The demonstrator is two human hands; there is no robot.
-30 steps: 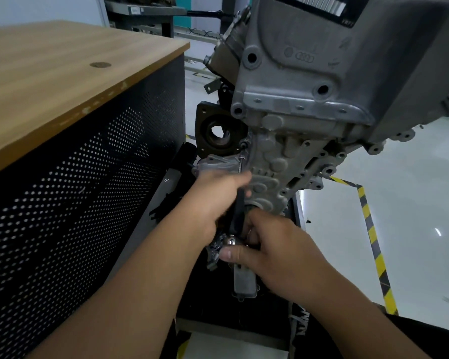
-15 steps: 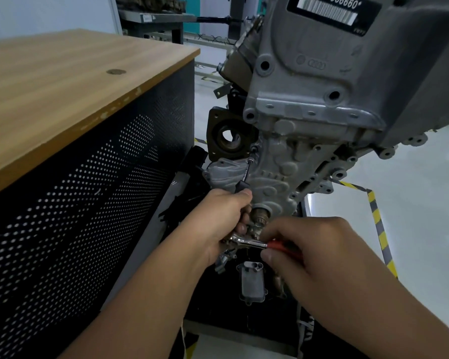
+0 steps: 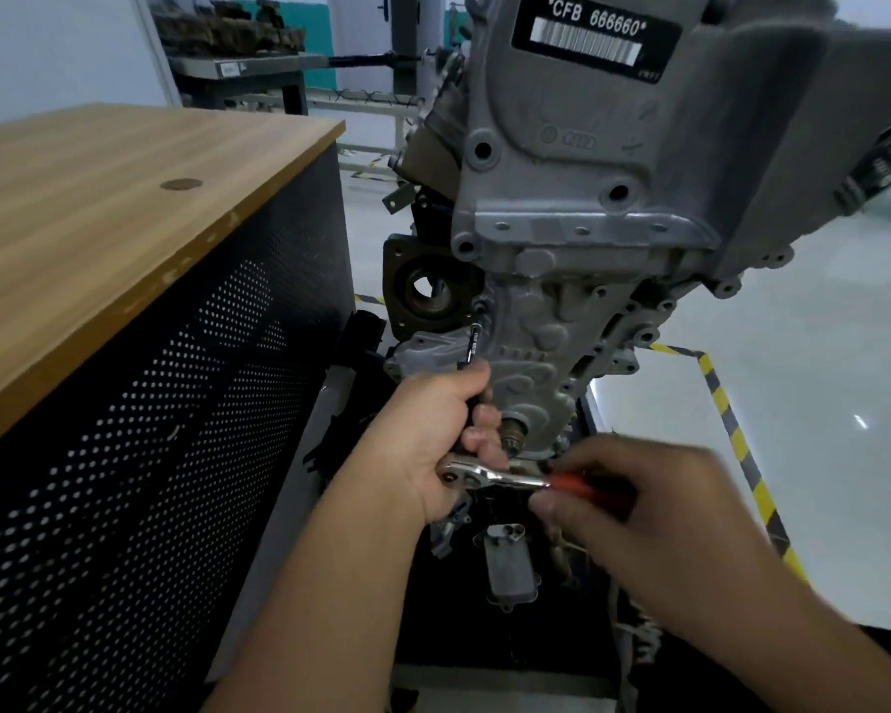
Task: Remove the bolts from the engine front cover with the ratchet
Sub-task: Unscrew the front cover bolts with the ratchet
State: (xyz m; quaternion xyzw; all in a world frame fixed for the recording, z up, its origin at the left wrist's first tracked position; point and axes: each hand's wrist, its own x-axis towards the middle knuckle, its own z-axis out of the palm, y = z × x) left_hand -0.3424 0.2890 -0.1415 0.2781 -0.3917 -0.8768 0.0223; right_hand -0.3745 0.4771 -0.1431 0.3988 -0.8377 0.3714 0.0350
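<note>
Ratchet [image 3: 489, 476], chrome w/ red grip: right hand [image 3: 654, 512] pinches handle, left hand [image 3: 433, 445] wraps black extension [image 3: 473, 347].

The front cover [image 3: 546, 321] in front of me is cast metal, dull grey and grainy, with a matt, slightly chalky skin. The ratchet [image 3: 489, 476] I hold has a bright, polished chrome head and shank, and its handle is glossy red, probably plastic, though blur hides the texture there. The extension bar [image 3: 473, 342] running up from my left hand [image 3: 433, 445] is dark, smooth metal with a satin sheen. Beside me the bench top [image 3: 99, 198] is pale wood-grain, smooth and matt, chipped along its edge, over a black perforated metal panel [image 3: 124, 481]. The floor [image 3: 819, 378] is glossy and reflective.
</note>
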